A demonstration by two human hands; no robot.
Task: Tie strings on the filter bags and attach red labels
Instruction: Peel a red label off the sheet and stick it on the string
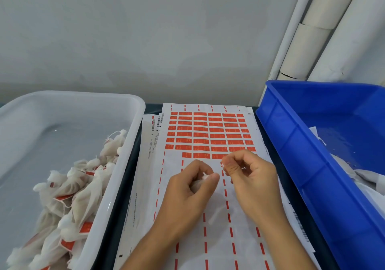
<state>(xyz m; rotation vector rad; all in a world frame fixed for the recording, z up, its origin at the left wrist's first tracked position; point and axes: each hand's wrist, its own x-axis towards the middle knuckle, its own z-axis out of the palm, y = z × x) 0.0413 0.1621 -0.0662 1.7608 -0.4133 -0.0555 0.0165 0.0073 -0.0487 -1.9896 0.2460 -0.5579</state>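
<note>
While the left hand (193,183) grips a filter bag (197,184) over the label sheet (210,132), the right hand (246,170) pinches its string (243,168); tying seems underway, label next.

On my feed a white plastic tub (133,111) sits at the left of the dark table (125,188), and a blue plastic crate (291,128) sits at the right. Behind them I see a pale grey wall (145,30), with white pipes (316,28) running up its right side.
</note>
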